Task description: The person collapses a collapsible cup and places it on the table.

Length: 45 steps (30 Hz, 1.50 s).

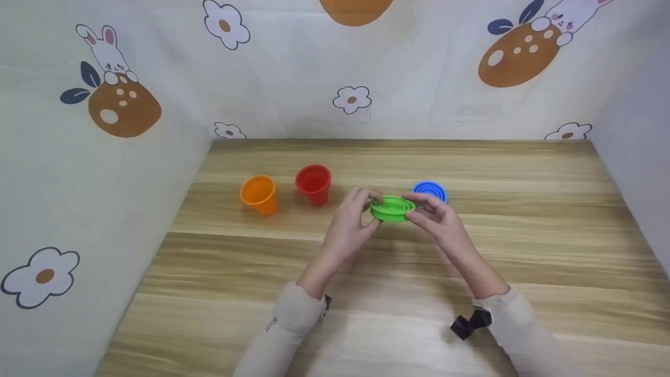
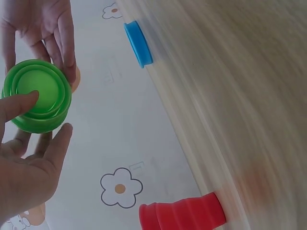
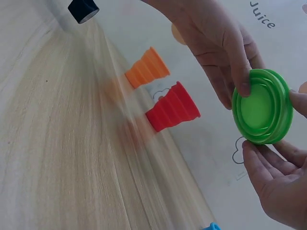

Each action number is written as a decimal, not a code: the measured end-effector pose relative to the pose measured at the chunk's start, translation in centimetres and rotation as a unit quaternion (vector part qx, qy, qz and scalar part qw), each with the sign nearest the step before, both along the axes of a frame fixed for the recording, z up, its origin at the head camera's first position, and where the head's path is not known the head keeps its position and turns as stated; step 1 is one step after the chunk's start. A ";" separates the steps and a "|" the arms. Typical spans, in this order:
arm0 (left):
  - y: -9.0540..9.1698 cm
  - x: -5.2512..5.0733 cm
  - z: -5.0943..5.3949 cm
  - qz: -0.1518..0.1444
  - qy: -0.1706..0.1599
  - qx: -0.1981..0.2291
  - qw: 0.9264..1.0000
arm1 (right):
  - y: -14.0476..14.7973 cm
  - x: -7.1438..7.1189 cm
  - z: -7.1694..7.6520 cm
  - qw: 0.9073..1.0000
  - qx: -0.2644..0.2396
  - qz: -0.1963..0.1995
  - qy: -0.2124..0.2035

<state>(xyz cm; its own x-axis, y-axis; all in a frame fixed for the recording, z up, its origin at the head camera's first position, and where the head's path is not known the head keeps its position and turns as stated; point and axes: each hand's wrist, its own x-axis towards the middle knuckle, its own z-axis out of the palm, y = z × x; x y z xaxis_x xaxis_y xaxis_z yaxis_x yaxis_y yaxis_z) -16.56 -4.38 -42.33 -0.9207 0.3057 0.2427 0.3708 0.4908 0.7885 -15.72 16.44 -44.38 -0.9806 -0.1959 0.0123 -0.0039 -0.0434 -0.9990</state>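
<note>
Between both hands, a flattened green collapsible cup [image 1: 392, 210] is held above the table. My left hand [image 1: 352, 220] grips its left side, and in the left wrist view the thumb lies against its ringed base [image 2: 43, 91]. My right hand [image 1: 442, 222] pinches the opposite edge between thumb and fingers. Just behind the right hand, a flattened blue collapsible cup [image 1: 430, 191] lies on the table, partly hidden by the fingers. To the left stand a red cup [image 1: 314, 184] and an orange cup [image 1: 259, 195], both extended with their mouths up.
The wood-grain table [image 1: 209, 293] runs back to a printed cloth wall [image 1: 282, 78] with rabbits and flowers. Another wall [image 1: 78, 193] closes the left side, and a pale one [image 1: 633, 131] the right. A dark wrist camera [image 1: 471, 322] hangs at the right cuff.
</note>
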 end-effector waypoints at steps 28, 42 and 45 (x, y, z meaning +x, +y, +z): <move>-0.5 -1.4 -0.1 -0.045 -0.117 0.064 0.990 | 0.6 -1.3 -1.2 0.996 -0.035 -0.014 0.082; 0.5 -5.8 -1.9 -0.031 -0.135 -0.046 0.989 | 0.7 -4.6 -3.0 0.990 0.119 -0.004 0.071; 0.7 -6.2 -2.5 -0.018 -0.152 -0.078 0.985 | 0.6 -5.2 -3.5 0.985 0.160 0.013 0.058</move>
<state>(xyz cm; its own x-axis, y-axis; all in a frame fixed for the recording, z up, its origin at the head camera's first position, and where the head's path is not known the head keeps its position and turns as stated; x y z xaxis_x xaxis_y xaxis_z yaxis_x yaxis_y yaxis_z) -22.80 -3.66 -44.80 -0.9311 0.3521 -0.0950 0.1494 0.6059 0.7814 -20.94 17.01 -47.91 -0.9708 -0.2331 0.0566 -0.1212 0.2731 -0.9543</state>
